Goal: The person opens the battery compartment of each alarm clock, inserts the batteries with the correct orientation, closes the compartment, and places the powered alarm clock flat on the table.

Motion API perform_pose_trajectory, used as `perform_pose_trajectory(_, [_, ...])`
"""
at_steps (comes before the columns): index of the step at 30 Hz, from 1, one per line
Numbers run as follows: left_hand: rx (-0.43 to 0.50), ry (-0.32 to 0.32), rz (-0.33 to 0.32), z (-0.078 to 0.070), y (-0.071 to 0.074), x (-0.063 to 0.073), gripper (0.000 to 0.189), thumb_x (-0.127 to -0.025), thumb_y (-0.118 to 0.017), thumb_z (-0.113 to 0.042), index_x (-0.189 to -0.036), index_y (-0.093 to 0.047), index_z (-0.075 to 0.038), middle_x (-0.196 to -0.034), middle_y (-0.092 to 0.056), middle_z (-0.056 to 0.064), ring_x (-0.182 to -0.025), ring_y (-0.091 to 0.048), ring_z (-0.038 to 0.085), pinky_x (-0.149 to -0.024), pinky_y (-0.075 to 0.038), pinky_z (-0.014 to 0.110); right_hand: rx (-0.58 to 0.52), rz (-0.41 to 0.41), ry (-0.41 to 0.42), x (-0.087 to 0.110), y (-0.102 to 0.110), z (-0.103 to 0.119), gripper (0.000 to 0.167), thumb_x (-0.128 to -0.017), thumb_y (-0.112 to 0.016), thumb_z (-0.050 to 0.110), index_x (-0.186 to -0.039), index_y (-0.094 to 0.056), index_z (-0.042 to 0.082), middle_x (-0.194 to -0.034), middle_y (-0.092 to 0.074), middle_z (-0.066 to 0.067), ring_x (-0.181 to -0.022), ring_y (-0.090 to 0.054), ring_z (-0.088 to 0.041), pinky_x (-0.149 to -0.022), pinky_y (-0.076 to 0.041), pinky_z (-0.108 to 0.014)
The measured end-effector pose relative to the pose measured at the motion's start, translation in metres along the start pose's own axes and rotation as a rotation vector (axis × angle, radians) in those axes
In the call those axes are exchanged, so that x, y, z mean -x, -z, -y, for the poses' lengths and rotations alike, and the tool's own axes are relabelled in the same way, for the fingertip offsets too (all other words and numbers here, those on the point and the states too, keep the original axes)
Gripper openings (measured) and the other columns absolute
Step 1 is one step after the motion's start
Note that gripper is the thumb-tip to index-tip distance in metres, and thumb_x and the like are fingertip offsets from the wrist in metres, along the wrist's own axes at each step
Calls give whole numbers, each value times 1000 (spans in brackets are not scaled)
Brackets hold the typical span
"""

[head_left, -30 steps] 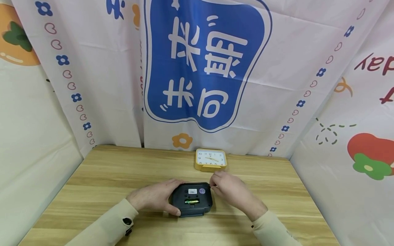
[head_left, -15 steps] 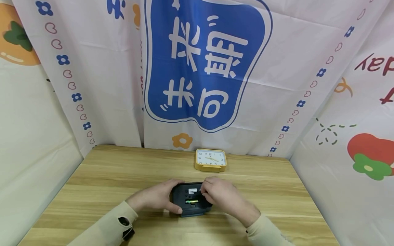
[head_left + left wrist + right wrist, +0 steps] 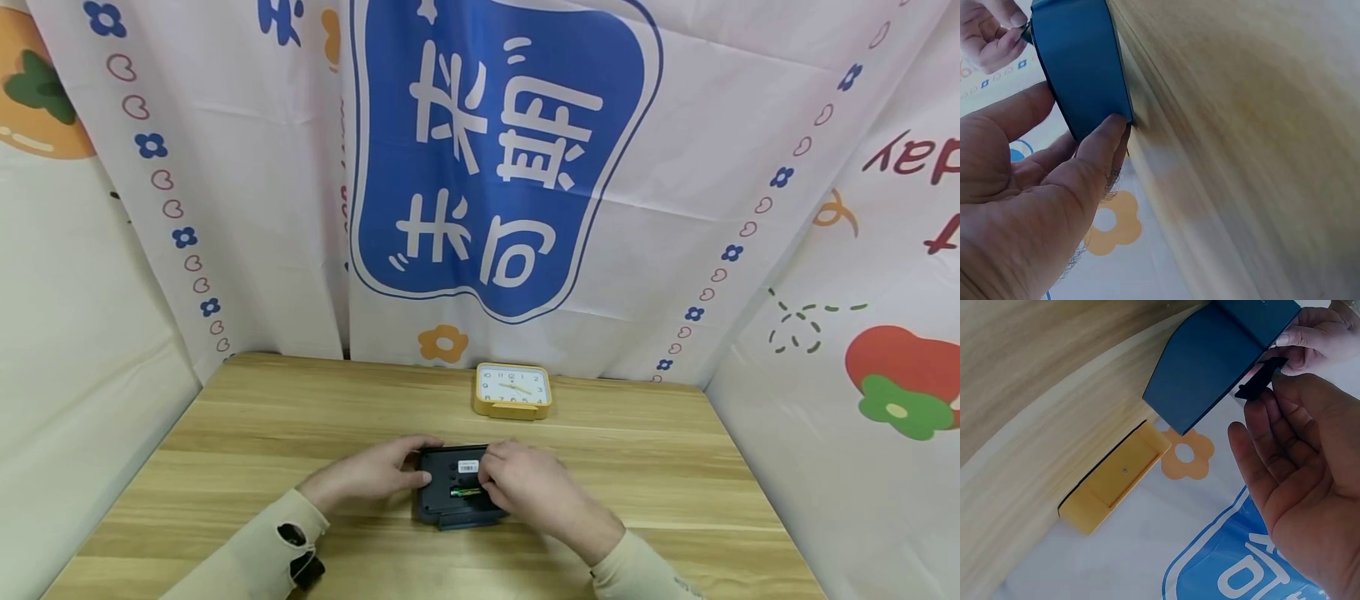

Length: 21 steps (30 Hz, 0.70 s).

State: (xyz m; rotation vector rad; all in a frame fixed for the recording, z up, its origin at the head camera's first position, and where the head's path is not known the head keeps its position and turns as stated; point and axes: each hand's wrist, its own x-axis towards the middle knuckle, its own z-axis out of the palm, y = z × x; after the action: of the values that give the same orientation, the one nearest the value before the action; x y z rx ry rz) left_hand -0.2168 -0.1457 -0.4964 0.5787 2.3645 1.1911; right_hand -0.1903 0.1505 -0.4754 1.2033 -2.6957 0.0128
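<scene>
A dark blue clock lies with its black back facing up. In that back a green battery sits in an uncovered compartment. My left hand grips the clock's left side, thumb on the back and fingers along the side, as the left wrist view also shows on the blue casing. Over the clock's right part, my right hand hides that area in the head view. Between its thumb and fingers it pinches a small black battery cover, held just above the back in the right wrist view.
Behind the dark clock, near the table's back edge, lies a yellow clock with its white face up. Printed cloth hangs around the wooden table at the back and sides.
My right hand has moved left from the clock's right edge to over its back, near the battery. My left thumb has shifted up from the clock's near left corner.
</scene>
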Motion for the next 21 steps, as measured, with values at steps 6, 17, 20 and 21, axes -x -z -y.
perform_pose_trajectory(6, [6,6,2,-2,0,0,59,-113,-80,-14,-167,-60,-4,-172,-61,26,-156,-63,47,-130,-53,71,23,8,5,-1,0,6,14,-104,-90,23,-99,-78,25,-105,-80,11,-96,-74,-7,-81,-69,-25])
perform_pose_trajectory(17, [-65,24,-38,-4,-4,-2,55,-111,-82,-13,-163,-66,-10,-169,-66,21,-151,-69,41,-127,-57,67,13,1,-5,-5,-3,16,13,-103,-90,23,-97,-78,26,-98,-76,13,-91,-70,-4,-74,-65,-23])
perform_pose_trajectory(20, [-70,21,-33,-4,-3,-2,54,-111,-82,-12,-163,-66,-9,-168,-66,22,-151,-69,41,-127,-58,67,18,4,-22,-6,-5,20,14,-103,-90,24,-96,-77,26,-97,-76,13,-89,-69,-4,-70,-62,-23])
perform_pose_trajectory(21, [-70,18,-30,-4,-3,-2,54,-111,-81,-12,-163,-65,-8,-168,-66,22,-151,-68,42,-127,-58,67,20,4,-28,-6,-6,21,15,-103,-90,25,-95,-77,26,-97,-75,13,-89,-68,-3,-69,-62,-22])
